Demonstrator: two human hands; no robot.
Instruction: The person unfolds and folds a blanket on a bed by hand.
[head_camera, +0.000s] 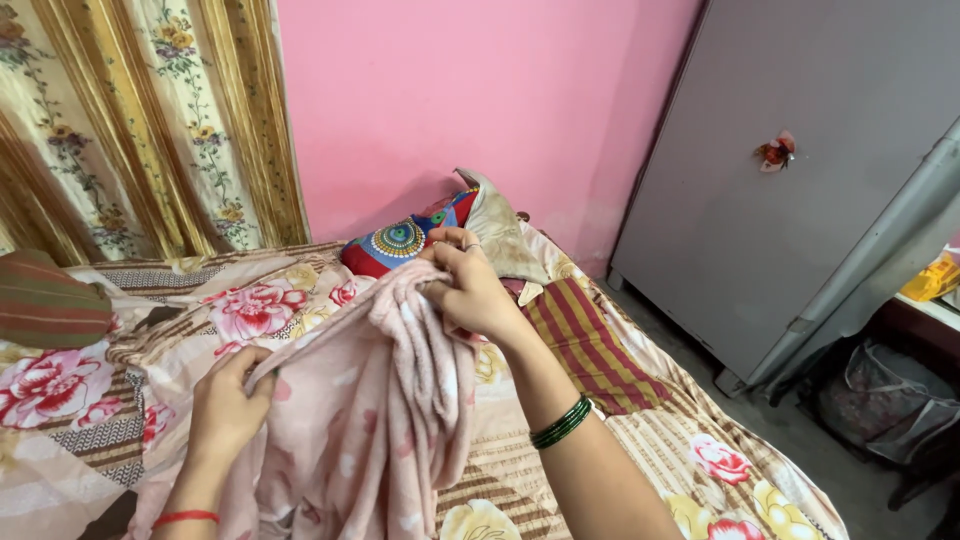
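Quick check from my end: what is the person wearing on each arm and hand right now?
Both forearms are bare, with no sleeves in view. The left hand has a thin red thread band tied at the wrist. The right hand has a stack of slim green bangles on the forearm and a ring on one finger. No gloves on either hand.

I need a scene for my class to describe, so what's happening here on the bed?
A person stands over a bed, holding a pale pink fleece blanket with both hands. The left hand grips one edge low down, while the right hand pinches another edge higher up, so the blanket hangs bunched between them. Beneath lies a floral bedsheet, with a colourful patterned pillow near the pink wall.
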